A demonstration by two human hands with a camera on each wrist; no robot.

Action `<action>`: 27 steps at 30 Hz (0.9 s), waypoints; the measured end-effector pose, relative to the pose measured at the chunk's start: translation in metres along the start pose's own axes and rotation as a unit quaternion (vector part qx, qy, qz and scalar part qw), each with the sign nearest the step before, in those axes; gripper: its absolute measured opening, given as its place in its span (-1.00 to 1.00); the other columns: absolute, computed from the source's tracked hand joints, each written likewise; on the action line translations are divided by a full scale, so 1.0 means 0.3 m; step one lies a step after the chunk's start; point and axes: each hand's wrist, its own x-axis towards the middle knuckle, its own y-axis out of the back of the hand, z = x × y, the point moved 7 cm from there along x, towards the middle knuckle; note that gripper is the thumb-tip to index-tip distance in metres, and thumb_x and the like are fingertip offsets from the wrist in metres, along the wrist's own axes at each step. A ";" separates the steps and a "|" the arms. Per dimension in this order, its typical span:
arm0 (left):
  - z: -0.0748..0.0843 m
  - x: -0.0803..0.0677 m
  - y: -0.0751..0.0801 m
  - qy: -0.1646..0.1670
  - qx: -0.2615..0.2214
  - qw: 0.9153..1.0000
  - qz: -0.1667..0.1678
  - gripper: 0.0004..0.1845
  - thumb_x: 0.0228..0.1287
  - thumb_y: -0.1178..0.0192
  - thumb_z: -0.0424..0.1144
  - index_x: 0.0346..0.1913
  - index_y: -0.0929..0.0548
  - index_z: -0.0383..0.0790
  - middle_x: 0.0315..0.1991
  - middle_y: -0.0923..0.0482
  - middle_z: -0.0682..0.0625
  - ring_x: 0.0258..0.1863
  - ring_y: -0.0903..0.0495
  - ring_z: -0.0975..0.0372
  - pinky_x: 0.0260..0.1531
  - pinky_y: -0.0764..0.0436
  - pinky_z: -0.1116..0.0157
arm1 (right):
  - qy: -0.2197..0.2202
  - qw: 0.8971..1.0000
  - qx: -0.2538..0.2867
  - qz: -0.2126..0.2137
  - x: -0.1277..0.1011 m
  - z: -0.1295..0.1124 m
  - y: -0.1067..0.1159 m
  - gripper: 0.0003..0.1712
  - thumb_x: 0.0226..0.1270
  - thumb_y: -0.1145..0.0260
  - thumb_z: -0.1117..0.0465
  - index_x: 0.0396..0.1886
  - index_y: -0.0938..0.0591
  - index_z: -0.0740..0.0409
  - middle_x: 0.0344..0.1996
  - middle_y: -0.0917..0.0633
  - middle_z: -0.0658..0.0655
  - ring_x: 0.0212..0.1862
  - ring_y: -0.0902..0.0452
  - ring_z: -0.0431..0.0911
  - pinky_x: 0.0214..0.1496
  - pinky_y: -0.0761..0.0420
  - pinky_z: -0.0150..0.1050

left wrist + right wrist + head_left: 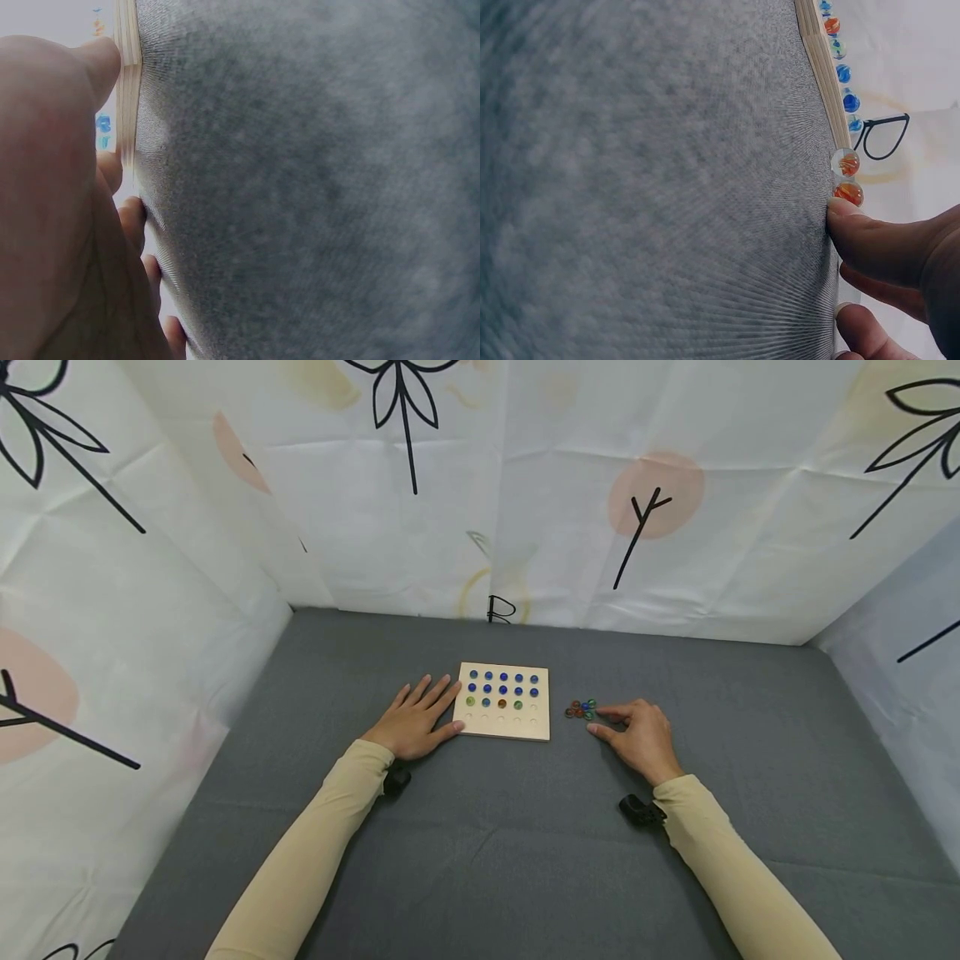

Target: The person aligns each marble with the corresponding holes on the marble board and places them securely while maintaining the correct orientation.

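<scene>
A light wooden board [498, 731] with rows of round hollows lies on the grey cloth. Blue marbles [503, 690] fill its two far rows. The third row carries mixed marbles [502, 703] in yellow-green, blue, orange-brown and green, and its rightmost hollow shows bare, as does the near row. My left hand [408, 727] rests flat with spread fingers, thumb and index finger at the board's left edge. Right of the board sits a small cluster of loose marbles [579, 710], orange-brown, green and blue. Beside it is my right hand [641, 739], thumb and index finger apart, their tips close to the marbles.
Grey cloth [450, 860] covers the table. White patterned sheets [555, 527] hang behind it and at both sides. A small black device [641, 811] is worn at the right wrist, another [396, 779] at the left.
</scene>
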 end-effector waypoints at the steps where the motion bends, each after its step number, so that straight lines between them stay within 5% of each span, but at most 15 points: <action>1: 0.000 0.000 0.000 0.000 0.000 1.000 0.000 -0.19 0.57 0.15 0.28 0.67 0.13 0.04 0.65 0.22 0.00 0.62 0.33 0.03 0.55 0.35 -0.04 | 0.002 1.000 0.000 0.001 0.001 0.001 -0.001 -0.64 0.20 -0.58 0.20 -0.05 -0.80 0.30 -0.25 -0.70 0.34 -0.17 -0.58 0.20 -0.06 -0.46 0.19; 27: -0.004 0.002 -0.002 0.001 0.000 1.000 0.003 -0.18 0.56 0.13 0.29 0.67 0.13 0.05 0.65 0.22 0.00 0.62 0.33 0.03 0.55 0.35 -0.04 | 0.010 1.000 0.019 -0.002 0.025 -0.015 -0.021 -0.72 0.20 -0.57 0.20 -0.11 -0.84 0.23 -0.32 -0.69 0.25 -0.25 -0.54 0.13 -0.14 -0.44 0.13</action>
